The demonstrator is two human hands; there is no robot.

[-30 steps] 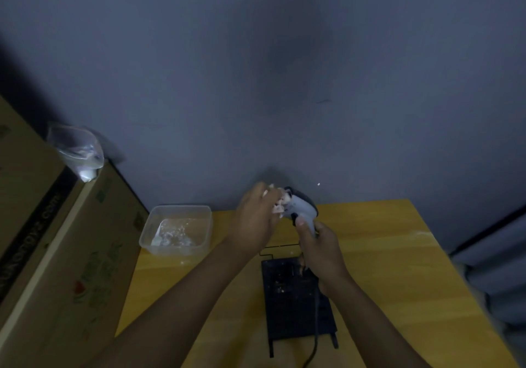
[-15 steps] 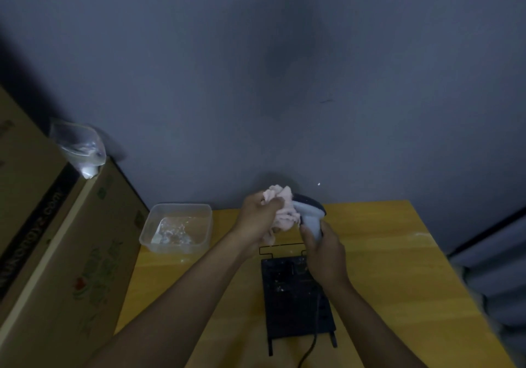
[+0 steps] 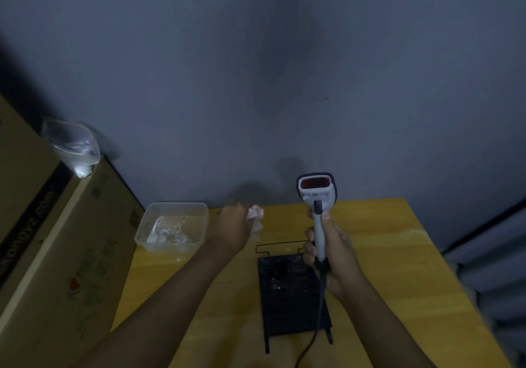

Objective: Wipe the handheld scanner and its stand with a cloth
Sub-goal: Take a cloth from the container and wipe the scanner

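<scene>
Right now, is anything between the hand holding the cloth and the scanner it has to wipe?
Nothing visible. The left hand grips the crumpled pale pink cloth above the yellow wooden table; open air separates it from the grey handheld scanner, held upright by the right hand. The black flat stand lies lower, beneath that gap.

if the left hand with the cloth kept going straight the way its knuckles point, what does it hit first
Probably the grey wall. The left hand, fisted around the pink cloth, points away from the person past the table's far edge; nothing else shows in that line, though depth is unclear.
</scene>
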